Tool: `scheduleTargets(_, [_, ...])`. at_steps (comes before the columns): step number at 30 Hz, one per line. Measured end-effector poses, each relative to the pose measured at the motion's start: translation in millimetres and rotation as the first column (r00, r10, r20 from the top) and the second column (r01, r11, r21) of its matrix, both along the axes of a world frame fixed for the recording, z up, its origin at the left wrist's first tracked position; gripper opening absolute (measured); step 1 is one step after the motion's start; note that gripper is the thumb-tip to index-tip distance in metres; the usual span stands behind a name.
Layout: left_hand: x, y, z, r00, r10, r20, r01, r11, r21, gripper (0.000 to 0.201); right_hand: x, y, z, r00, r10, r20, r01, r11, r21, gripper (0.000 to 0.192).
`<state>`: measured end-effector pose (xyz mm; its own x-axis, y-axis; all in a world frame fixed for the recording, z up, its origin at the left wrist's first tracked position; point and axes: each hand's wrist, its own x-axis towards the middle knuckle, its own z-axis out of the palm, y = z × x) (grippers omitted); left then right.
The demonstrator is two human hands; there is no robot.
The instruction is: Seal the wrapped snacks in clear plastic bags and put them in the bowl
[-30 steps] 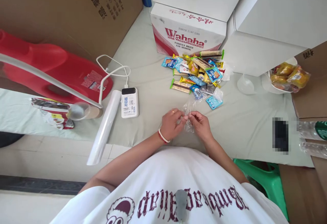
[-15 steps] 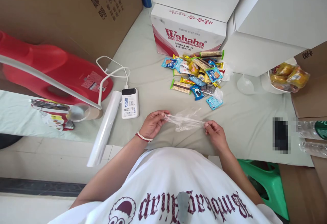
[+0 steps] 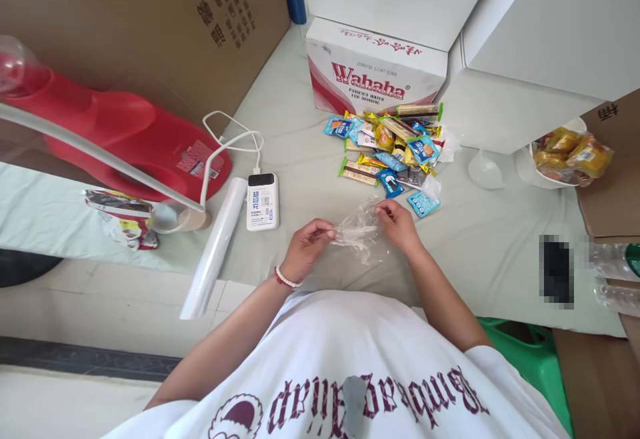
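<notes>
Both my hands hold a thin clear plastic bag (image 3: 357, 231) just above the pale green cloth. My left hand (image 3: 310, 245), with a bead bracelet on the wrist, pinches the bag's left edge. My right hand (image 3: 397, 222) pinches its upper right edge, close to the nearest blue snack packet (image 3: 423, 203). The bag hangs crumpled between them. A pile of wrapped snacks (image 3: 390, 145) in blue, yellow and green wrappers lies just beyond my hands.
A roll of clear bags (image 3: 215, 249) and a white power bank (image 3: 263, 201) with its cable lie to the left. A red jug (image 3: 125, 139) lies further left. A Wahaha carton (image 3: 375, 72) stands behind the snacks, a bowl of yellow packets (image 3: 565, 152) at right.
My hands first pulled apart and stretched the bag flat, then my right hand moved up and back toward the snack pile. The bag is now crumpled between closer hands.
</notes>
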<state>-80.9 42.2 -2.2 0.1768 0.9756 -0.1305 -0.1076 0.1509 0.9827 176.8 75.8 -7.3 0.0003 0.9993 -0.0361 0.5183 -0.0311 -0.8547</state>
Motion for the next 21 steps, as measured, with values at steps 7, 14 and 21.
scheduleTargets(7, [-24,-11,2.8,0.999,0.048,-0.023,-0.048,0.999,0.006,0.023,9,-6,10.1,0.987,-0.092,0.135,0.068,0.983,0.169,0.035])
scheduleTargets(14, [-11,-11,12.9,0.983,-0.126,0.130,0.128,0.992,-0.005,0.016,-15,31,23.0,0.912,0.351,0.213,-0.364,0.931,0.028,0.037])
scheduleTargets(21, [-18,-1,12.8,0.950,0.216,0.225,-0.143,0.943,-0.302,0.020,-16,28,28.9,0.975,0.088,-0.202,-0.117,0.984,-0.137,0.028])
